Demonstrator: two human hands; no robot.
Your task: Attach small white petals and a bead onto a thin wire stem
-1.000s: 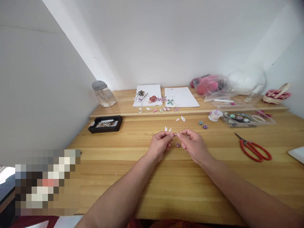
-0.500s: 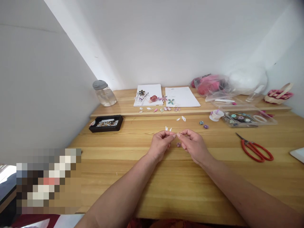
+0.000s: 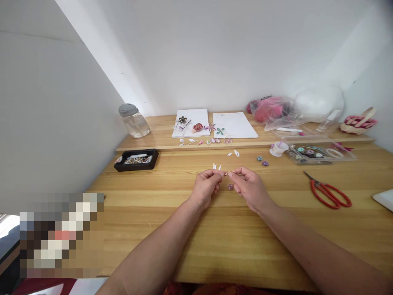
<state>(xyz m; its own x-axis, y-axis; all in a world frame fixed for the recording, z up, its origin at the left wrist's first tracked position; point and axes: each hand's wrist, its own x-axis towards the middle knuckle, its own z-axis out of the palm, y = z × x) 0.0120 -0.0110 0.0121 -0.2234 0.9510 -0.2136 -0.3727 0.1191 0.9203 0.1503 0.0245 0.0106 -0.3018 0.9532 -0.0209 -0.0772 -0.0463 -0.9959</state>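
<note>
My left hand (image 3: 207, 184) and my right hand (image 3: 248, 185) meet over the middle of the table, thumbs and forefingers pinched almost tip to tip. Between them is a thin, small piece, too fine to make out. Pointed white slivers (image 3: 216, 166) show just beyond the left fingers; whether they are held or lie on the table I cannot tell. Below the fingertips sits a small purple spool-like piece (image 3: 230, 187), touched by neither hand. Two similar pieces, one bluish (image 3: 259, 158) and one purple (image 3: 265, 163), lie farther to the right.
Red-handled scissors (image 3: 330, 193) lie at right. Behind them stand a white spool (image 3: 278, 149) and a clear box (image 3: 344, 156) of small parts. A black tray (image 3: 135, 164) of beads and a water bottle (image 3: 135, 123) are at left. Wire flowers rest on paper (image 3: 201, 114) on the raised shelf.
My left fingertips have drawn slightly left, so the gap between the two pinches is a little wider. The right hand has hardly moved, and the view has shifted slightly.
</note>
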